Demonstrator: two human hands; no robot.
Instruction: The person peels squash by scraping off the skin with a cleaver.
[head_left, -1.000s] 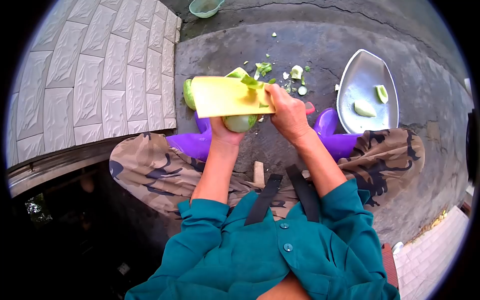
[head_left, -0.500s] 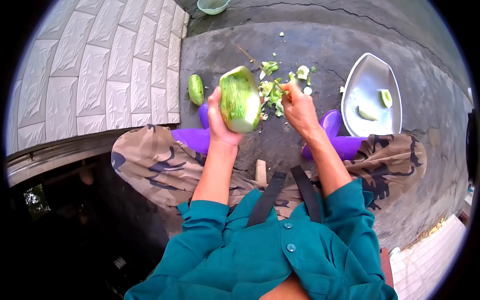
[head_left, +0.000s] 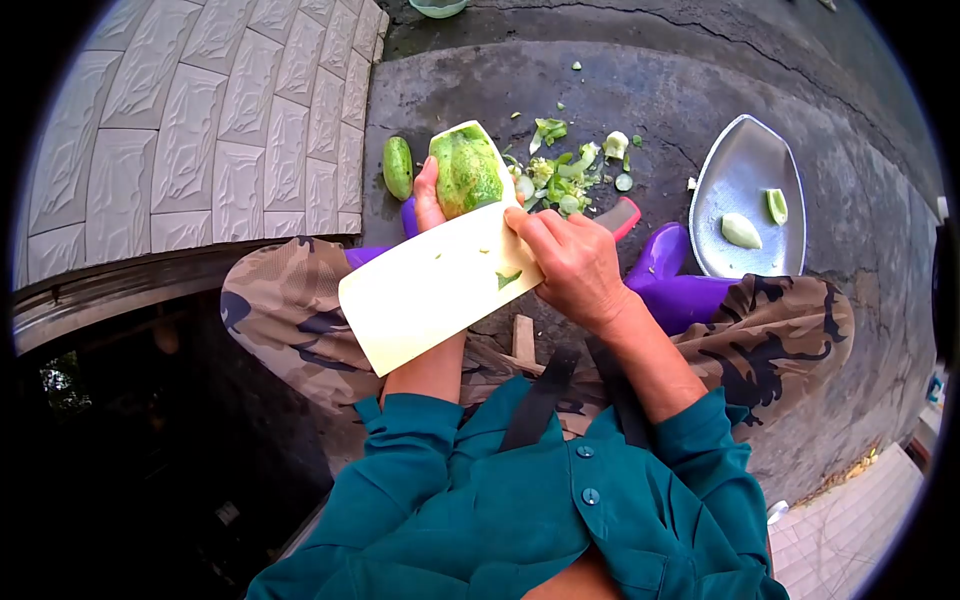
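A large green-striped gourd (head_left: 466, 172), its skin partly pared away, is held in my left hand (head_left: 428, 196), whose palm and wrist are mostly hidden. My right hand (head_left: 572, 262) grips a wide yellowish cleaver (head_left: 430, 285) with a red and dark handle (head_left: 618, 217). The broad blade lies flat side up over my left forearm, its edge by the gourd's lower end, with scraps of green peel stuck on it. Beneath and beyond the hands, peel and trimmings (head_left: 568, 180) are scattered on the ground.
A metal tray (head_left: 727, 180) on the right holds two pale gourd pieces (head_left: 741, 231). Another green gourd (head_left: 397, 168) lies at the left beside the tiled wall (head_left: 240, 130). Purple boots (head_left: 665, 277) flank the hands. A pale green bowl (head_left: 438, 8) is at the top edge.
The cleaver has gone from lying across the gourd, to edge-on, to broad side up and lower. The gourd has turned in my left hand. More trimmings show on the ground than a second ago.
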